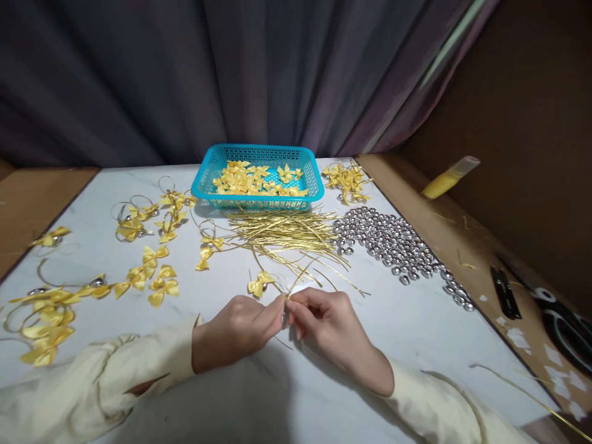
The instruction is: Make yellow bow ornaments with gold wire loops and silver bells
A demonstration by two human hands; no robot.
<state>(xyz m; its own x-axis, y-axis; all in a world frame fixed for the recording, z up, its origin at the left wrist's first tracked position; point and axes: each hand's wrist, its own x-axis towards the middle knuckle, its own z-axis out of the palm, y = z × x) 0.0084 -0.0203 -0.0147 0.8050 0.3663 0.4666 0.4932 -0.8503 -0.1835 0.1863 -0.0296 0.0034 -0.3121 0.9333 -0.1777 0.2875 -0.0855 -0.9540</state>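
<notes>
At the front middle of the table, my left hand [243,322] and my right hand [330,325] meet fingertip to fingertip. Both are closed in a pinch on a thin gold cord [298,279], whose ends stick out above the fingers. The exact spot they grip is mostly hidden by the fingertips. Just beyond my left fingers lies a yellow ribbon bow [257,284] with a small silver bell at its side. A pile of gold cords [287,229] is spread a little farther off.
A blue basket [200,187] holding yellow bows stands at the back. Silver bells [388,237] lie heaped on the right. Bows with looped cords [132,225] are scattered on the left, others [346,182] at back right. Scissors [562,327] and a glue tube [451,177] are far right.
</notes>
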